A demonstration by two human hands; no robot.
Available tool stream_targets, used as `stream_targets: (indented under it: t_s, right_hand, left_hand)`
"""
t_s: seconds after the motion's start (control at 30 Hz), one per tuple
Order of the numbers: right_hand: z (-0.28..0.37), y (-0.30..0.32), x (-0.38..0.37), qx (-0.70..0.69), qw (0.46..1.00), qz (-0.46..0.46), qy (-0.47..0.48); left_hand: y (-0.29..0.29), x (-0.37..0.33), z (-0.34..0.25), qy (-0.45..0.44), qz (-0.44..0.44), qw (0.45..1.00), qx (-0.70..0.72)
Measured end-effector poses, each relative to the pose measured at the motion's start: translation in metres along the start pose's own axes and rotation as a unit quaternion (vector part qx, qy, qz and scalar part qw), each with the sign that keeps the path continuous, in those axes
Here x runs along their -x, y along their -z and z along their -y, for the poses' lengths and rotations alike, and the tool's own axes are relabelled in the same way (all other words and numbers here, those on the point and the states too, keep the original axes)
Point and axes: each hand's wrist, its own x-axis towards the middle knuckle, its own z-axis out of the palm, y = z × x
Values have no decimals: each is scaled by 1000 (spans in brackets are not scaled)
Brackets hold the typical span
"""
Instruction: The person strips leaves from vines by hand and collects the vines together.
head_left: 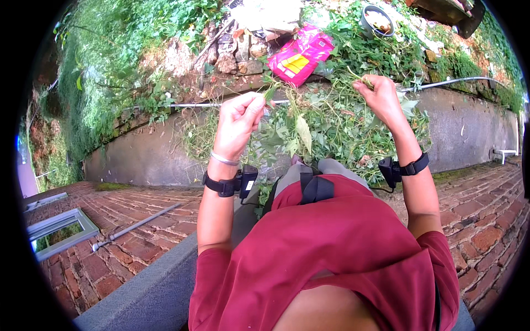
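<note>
My left hand (237, 122) is raised with thumb and fingers pinched on a green leafy stem (270, 92). A pale green leaf (303, 132) hangs between my hands, a little below them. My right hand (382, 100) is held up farther to the right, its fingers closed on a thin green stem (352, 73). Below both hands spreads a heap of tangled green vines (337, 118) with leaves and stringy stems. Just beyond the hands lies a bright pink plastic bag (302, 54) with a yellow patch.
A grey pipe (441, 83) runs along the edge of the planted bank. Loose stones (226, 63) and a dark bucket (377, 21) with scraps lie farther off. Grey concrete ground (149, 157) borders the vines, and a brick wall (132, 243) rises nearest me.
</note>
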Motion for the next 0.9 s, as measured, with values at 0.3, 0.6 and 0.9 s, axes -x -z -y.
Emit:
stream_targets:
  t_s: [0.3, 0.6, 0.9]
  right_hand:
    - [20, -88, -11, -410, 899, 147, -44]
    - [-93, -48, -42, -149, 983, 20, -105]
    - [7, -32, -1, -408, 893, 191, -19]
  left_hand:
    - [-68, -11, 17, 26, 12, 994, 109]
    - [-61, -9, 27, 79, -30, 991, 106]
    - [-92, -38, 31, 125, 26, 987, 100]
